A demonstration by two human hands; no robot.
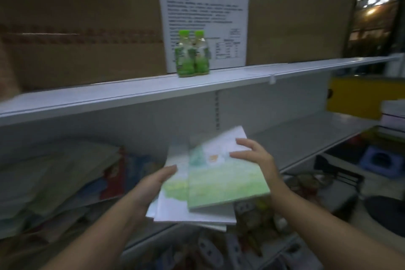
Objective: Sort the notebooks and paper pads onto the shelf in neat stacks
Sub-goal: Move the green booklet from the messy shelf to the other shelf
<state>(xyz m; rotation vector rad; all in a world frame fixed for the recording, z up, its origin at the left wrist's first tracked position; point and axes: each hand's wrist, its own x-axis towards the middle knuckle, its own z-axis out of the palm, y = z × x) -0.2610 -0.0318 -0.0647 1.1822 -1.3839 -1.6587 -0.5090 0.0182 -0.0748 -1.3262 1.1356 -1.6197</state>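
Note:
I hold a small stack of green-and-white notebooks (221, 182) in front of the middle shelf (306, 136). My left hand (153, 184) supports the stack's left side, thumb on top of the lower notebooks. My right hand (254, 155) grips the top notebook at its right edge, fingers spread over the cover. The top notebook sits skewed on those beneath. A blurred pile of notebooks and pads (61, 173) lies on the shelf at the left.
The upper shelf (153, 92) carries cardboard boxes (83, 35), a white printed box (206, 24) and two green bottles (192, 55). A yellow box (355, 96) and stacked paper (394, 112) are at the right. Small goods lie on the shelf below (252, 221).

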